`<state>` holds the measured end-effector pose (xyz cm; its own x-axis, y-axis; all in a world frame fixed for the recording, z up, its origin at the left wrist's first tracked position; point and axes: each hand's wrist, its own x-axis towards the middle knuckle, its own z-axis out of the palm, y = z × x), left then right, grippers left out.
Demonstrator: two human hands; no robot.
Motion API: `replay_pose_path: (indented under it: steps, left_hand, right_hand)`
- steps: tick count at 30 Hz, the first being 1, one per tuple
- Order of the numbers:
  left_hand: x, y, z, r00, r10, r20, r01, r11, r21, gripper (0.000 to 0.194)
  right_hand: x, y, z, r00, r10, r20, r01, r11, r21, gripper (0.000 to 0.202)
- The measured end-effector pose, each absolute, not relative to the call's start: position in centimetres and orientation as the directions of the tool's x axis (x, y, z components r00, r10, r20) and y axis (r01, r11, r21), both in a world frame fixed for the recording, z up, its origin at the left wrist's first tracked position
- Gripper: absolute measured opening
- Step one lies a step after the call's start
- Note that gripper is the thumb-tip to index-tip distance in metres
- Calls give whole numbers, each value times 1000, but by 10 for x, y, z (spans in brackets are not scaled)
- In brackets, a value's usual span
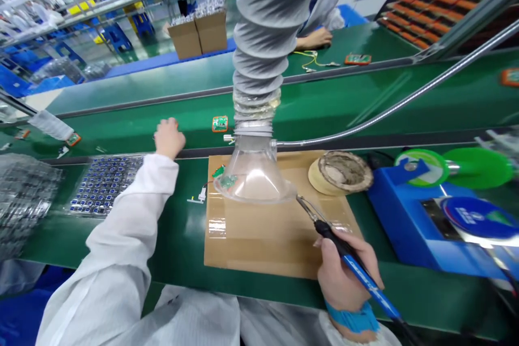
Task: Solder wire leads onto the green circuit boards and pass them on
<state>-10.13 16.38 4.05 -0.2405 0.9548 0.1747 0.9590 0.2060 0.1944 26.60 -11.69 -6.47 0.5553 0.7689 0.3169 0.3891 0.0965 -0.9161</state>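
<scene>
In the head view, the right hand (346,270) grips a blue-and-black pen-shaped soldering iron (367,283), fingers closed around the black forward part of the handle. The iron slopes up and to the left; its metal tip lies by the right rim of a clear conical plastic fume hood (259,175). A blue band (352,319) encircles the right wrist.

The left hand (169,138) extends over a smooth green conveyor belt (324,111), near its dark near-side rail. Its fingers are bent; whether they hold anything cannot be told. The nearest clearly visible item is a small green circuit board in an orange frame (220,124), lying on the belt to the right of the hand and apart from it.

The fume hood hangs from a grey corrugated hose (259,27) above a flat brown cardboard sheet (259,240). A bare green circuit board (219,171) shows at the hood's left edge, partly seen through the plastic. Left of the sheet is a small white connector (201,195); farther left, a clear tray of blue components (107,184).

A round cream-coloured pot with a dark-stained rim (340,173) stands at the sheet's upper right. Beside it sits a blue box-shaped unit (401,221) with a green spool (425,167). Beyond the belt, a co-worker's hand (316,39) rests near thin yellow wires (310,55).
</scene>
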Motion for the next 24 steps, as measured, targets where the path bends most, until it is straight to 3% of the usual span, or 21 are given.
replay_pose_path:
  steps: [3,5,12,16,20,24]
  left_hand:
    - [-44,187,15,108,994,-29,991,-105,87,52]
    - [-14,201,6,189,976,-112,981,-182,69,51]
    - [-8,209,18,133,970,-205,991,-131,22,29]
    - [-51,151,37,108,989,-104,994,-107,10,26]
    - [-104,58,48,221,975,-11,962,-216,168,22]
    - [-113,-16,29,511,859,36,790,-486,372,25]
  right_hand:
    - [263,-115,-60,568,750,341,386,123,-914,30]
    - [262,-115,-58,569,744,350,387,133,-913,28]
    - [261,-113,-56,566,757,327,352,137,-926,29]
    - [259,-112,-51,544,755,367,377,170,-910,29]
    - [259,-112,-52,552,747,371,402,151,-903,31]
    - [257,-114,-53,536,748,391,445,144,-884,32]
